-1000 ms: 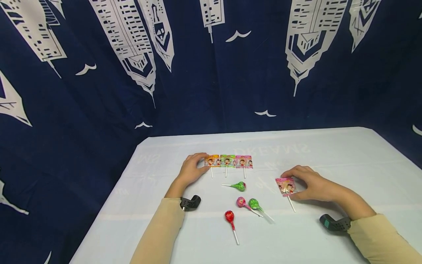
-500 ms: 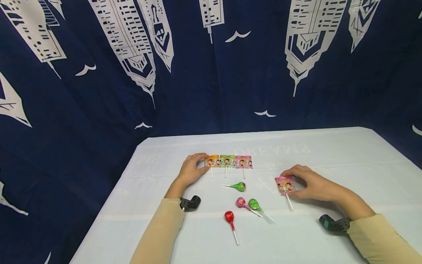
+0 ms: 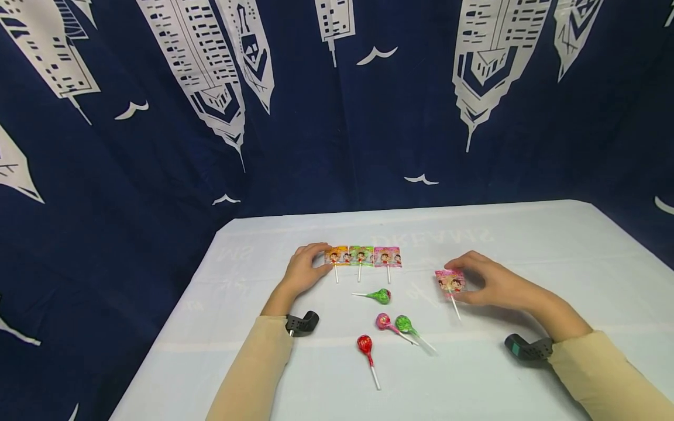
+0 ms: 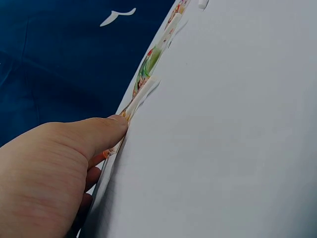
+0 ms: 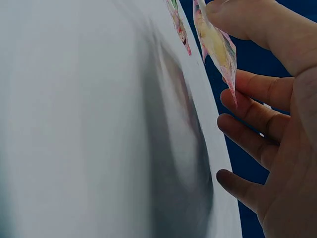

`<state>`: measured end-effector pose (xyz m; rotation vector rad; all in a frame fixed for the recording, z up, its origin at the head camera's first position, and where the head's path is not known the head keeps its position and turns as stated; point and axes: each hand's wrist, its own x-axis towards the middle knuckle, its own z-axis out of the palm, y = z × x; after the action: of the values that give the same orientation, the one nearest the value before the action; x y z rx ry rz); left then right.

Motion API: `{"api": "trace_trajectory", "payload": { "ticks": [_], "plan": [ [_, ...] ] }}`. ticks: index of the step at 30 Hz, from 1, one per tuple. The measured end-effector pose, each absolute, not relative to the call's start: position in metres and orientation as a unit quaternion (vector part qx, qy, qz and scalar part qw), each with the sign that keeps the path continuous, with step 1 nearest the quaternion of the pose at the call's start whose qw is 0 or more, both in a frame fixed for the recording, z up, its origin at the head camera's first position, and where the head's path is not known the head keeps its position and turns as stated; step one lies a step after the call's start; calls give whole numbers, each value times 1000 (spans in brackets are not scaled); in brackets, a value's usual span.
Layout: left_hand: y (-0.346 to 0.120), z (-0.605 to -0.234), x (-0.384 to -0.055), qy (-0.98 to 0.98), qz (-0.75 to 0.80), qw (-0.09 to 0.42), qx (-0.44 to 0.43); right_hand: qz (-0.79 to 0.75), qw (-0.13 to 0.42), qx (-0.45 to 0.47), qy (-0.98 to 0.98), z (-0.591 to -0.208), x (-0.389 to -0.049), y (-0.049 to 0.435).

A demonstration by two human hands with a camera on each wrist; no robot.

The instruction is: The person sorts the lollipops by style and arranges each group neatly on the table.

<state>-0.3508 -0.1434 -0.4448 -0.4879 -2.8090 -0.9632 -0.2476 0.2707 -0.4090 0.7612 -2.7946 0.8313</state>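
Observation:
Three flat lollipops in square wrappers lie side by side at the back of the table: an orange one (image 3: 337,255), a green one (image 3: 361,256) and a pink one (image 3: 387,256). My left hand (image 3: 302,273) is at the row's left end, thumb and fingers pinching the orange lollipop by its edges; its white stick points toward me. To the right, my right hand (image 3: 492,283) pinches another pink-wrapped flat lollipop (image 5: 216,42) between thumb and fingers. Its stick slants down, and the right wrist view shows it raised off the table with a shadow beneath.
Round lollipops lie in front of the row: a green one (image 3: 382,296) on its side, a pink one (image 3: 383,320) beside another green one (image 3: 404,324), and a red one (image 3: 365,344) nearest me. A dark blue curtain (image 3: 316,146) hangs behind the white table (image 3: 237,374).
My right hand has moved a little up and to the left with the pink flat lollipop, toward the row. My left hand stays at the orange lollipop.

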Motion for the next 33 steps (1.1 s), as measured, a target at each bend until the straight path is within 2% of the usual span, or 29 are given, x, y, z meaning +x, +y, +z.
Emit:
{"api": "trace_trajectory", "payload": {
  "ticks": [15, 25, 33],
  "plan": [
    [-145, -447, -353, -932, -318, 64, -161, 315, 9, 219, -923, -393, -278, 248],
    [-143, -446, -351, -932, -317, 66, -163, 297, -6, 199, -934, -397, -301, 238],
    [-144, -445, -352, -933, -314, 68, -165, 288, 1, 205, -935, -399, -320, 229]
  ]
}}
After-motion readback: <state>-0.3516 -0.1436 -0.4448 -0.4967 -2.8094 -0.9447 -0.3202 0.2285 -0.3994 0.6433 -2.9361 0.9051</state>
